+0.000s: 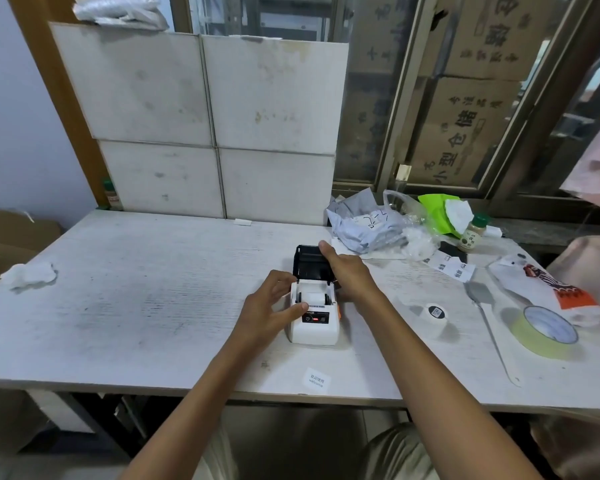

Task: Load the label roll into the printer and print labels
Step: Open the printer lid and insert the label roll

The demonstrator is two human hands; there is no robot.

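Head view, and we are right over the small white plastic label printer (pixel 313 323) sitting near the middle of the scuffed white worktable (pixel 136 299), its black hinged lid (pixel 309 263) standing open. We can see a white label roll (pixel 315 299) already lying in the bay, so loading looks done, as far as we can judge. Our left hand (pixel 269 306) steadies the printer body, fingers curled loosely round its left side and thumb laid across the front edge. Our right hand (pixel 349 271) rests on the lid's right side, fingers spread over the top edge, closed on nothing else. What we reckon is left: shut the lid and run the print. A second white label roll with a dark core (pixel 435 313) lies well apart to the right, near a wide roll of pale green tape (pixel 542 332). For writing, a small white label (pixel 316 378) near the table's front edge reads "welcome" under characters too small to read; the printer's front lettering is too small to make out.
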